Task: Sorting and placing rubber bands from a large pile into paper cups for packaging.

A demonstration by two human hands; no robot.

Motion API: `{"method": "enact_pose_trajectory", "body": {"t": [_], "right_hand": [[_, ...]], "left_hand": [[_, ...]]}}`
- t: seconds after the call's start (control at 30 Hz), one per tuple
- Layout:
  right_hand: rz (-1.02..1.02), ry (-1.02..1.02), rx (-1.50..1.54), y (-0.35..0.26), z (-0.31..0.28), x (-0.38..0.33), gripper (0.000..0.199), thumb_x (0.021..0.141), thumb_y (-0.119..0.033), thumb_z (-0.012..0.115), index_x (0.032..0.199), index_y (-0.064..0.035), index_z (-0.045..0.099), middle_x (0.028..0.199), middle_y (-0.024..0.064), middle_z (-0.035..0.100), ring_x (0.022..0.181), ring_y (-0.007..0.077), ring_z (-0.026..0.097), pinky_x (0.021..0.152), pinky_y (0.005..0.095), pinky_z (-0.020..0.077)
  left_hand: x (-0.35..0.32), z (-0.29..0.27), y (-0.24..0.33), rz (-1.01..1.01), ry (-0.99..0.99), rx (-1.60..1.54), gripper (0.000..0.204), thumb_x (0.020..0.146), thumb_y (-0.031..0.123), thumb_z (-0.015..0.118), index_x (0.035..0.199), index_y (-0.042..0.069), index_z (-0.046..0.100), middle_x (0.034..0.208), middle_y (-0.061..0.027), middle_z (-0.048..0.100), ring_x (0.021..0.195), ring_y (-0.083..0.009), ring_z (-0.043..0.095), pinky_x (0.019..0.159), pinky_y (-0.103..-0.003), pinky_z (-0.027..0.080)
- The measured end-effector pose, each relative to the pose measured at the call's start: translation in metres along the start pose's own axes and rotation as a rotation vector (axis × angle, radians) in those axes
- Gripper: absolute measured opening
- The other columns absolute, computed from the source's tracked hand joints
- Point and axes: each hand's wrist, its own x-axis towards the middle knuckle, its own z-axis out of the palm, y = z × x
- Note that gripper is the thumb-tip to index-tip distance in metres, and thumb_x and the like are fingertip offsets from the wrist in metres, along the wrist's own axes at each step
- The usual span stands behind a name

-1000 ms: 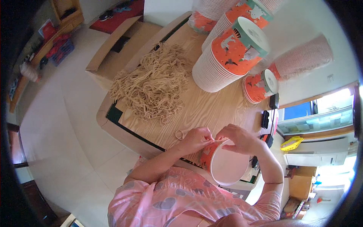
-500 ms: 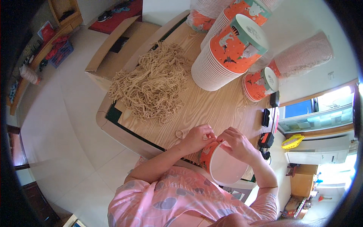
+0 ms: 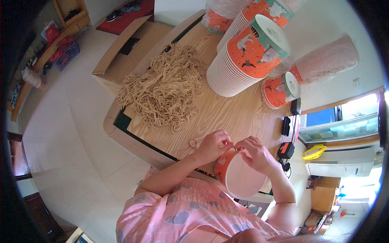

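Note:
At the table's near edge an orange paper bucket (image 3: pixel 223 167) lies tilted, its white open mouth facing right and toward me. My left hand (image 3: pixel 214 145) pinches at the upper rim; a beige cord (image 3: pixel 194 143) makes a loop on the table beside its wrist and runs under the hand. The stretch between the fingertips is too small to make out. My right hand (image 3: pixel 255 153) is closed on the same rim, thumb side over the mouth, its fingertips close to the left ones. Farther off lies a big tangled heap of beige cords (image 3: pixel 164 87).
Behind the hands stands a tall stack of upturned orange buckets (image 3: pixel 247 56), with a shorter stack (image 3: pixel 279 90) to its right and bagged ones (image 3: pixel 326 58) beyond. Black devices (image 3: pixel 286 150) line the right edge. An open cardboard box (image 3: pixel 121 60) adjoins the table's left.
Both hands have risen slightly from the rim, and the right fingers have lifted and curled more. The bucket has barely shifted.

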Motion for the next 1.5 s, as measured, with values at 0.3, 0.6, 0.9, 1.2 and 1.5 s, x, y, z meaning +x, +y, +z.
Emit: {"method": "enact_pose_trajectory", "body": {"t": [0.3, 0.6, 0.9, 1.2, 1.5], "right_hand": [[0.409, -0.143, 0.353, 0.018, -0.005, 0.024, 0.018, 0.086, -0.019, 0.063, 0.088, -0.0021, 0.067, 0.076, 0.0107, 0.065, 0.068, 0.019, 0.061, 0.063, 0.0323, 0.0485], [0.37, -0.324, 0.39, 0.041, -0.001, 0.038, 0.017, 0.082, -0.022, 0.068, 0.082, -0.0045, 0.069, 0.07, 0.0023, 0.065, 0.061, 0.0088, 0.053, 0.058, 0.0266, 0.0434], [0.221, -0.432, 0.311, 0.024, -0.028, 0.029, 0.02, 0.075, -0.019, 0.072, 0.089, -0.0056, 0.068, 0.086, 0.0079, 0.066, 0.079, 0.0188, 0.062, 0.075, 0.0314, 0.0488], [0.082, -0.003, 0.061, -0.007, 0.001, -0.008, 0.021, 0.074, -0.006, 0.071, 0.091, -0.0037, 0.058, 0.085, 0.0096, 0.061, 0.081, 0.0255, 0.06, 0.073, 0.0364, 0.0487], [0.413, 0.227, 0.109, -0.005, 0.01, -0.032, 0.019, 0.072, -0.002, 0.071, 0.087, -0.0027, 0.06, 0.08, 0.0093, 0.06, 0.078, 0.0261, 0.06, 0.069, 0.0336, 0.0486]], "left_hand": [[0.005, -0.001, 0.007, 0.082, 0.116, 0.145, 0.008, 0.074, 0.01, 0.068, 0.078, 0.005, 0.063, 0.081, -0.0082, 0.058, 0.08, -0.0265, 0.059, 0.071, -0.037, 0.048], [0.004, -0.007, 0.018, 0.257, 0.087, 0.447, 0.01, 0.068, 0.01, 0.07, 0.075, 0.009, 0.062, 0.083, -0.0045, 0.058, 0.084, -0.0251, 0.056, 0.076, -0.039, 0.044], [-0.007, -0.012, -0.008, 0.121, -0.021, 0.389, 0.009, 0.076, 0.015, 0.067, 0.081, 0.009, 0.062, 0.086, -0.0067, 0.058, 0.085, -0.0249, 0.057, 0.075, -0.039, 0.045], [-0.002, -0.017, 0.008, 0.038, -0.303, 0.016, 0.045, 0.08, 0.023, 0.066, 0.122, 0.01, 0.059, 0.099, -0.0091, 0.064, 0.096, -0.0233, 0.06, 0.09, -0.036, 0.045], [0.006, -0.002, 0.004, 0.105, -0.3, -0.046, 0.034, 0.082, 0.02, 0.064, 0.113, 0.006, 0.063, 0.098, -0.0115, 0.063, 0.095, -0.0273, 0.06, 0.087, -0.037, 0.047]]}}
